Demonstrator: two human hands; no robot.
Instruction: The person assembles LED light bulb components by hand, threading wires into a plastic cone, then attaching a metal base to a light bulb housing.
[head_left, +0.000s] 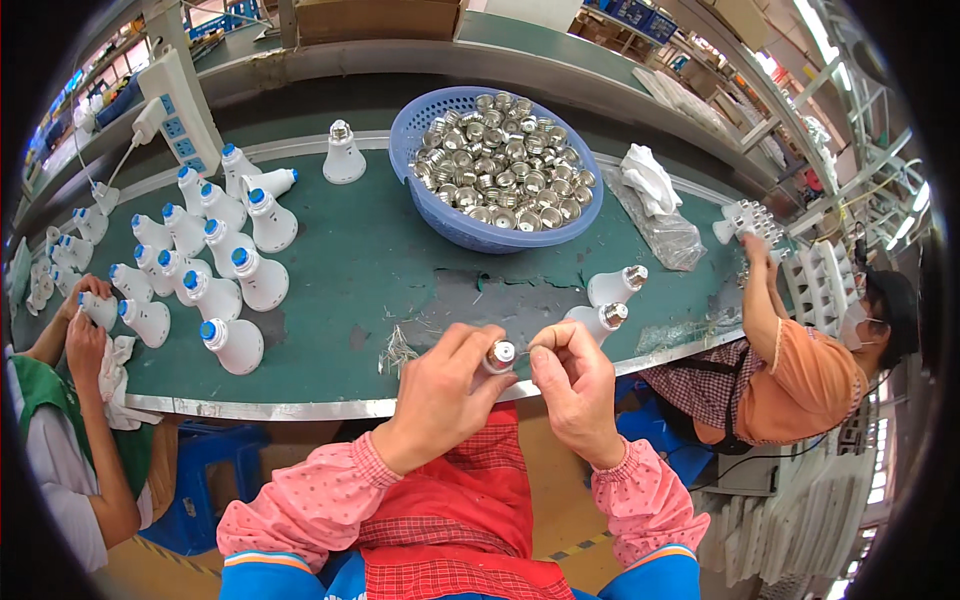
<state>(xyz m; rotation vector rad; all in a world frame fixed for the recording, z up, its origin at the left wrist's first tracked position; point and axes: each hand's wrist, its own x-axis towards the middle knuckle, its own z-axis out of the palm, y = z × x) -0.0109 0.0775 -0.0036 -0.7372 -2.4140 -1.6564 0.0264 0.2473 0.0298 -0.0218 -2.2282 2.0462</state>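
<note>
My left hand [447, 393] is closed round a light bulb [501, 354], its metal screw cap and pale end tilted up toward me over the table's near edge. Just right of the cap, my right hand [577, 388] pinches what looks like a thin wire between thumb and forefinger; it is barely visible. Beyond that hand, two white bulbs with metal screw caps lean on the table, one bulb [617, 286] behind the other. Thin wire clippings [398, 350] lie in a small heap left of my left hand.
A blue plastic basket [450, 218] full of metal screw caps stands at the back. Several white bulb housings [235, 345] with blue tops fill the left. A capped bulb [343, 155] stands apart. A plastic bag [672, 238] lies right. Co-workers' hands work at both sides.
</note>
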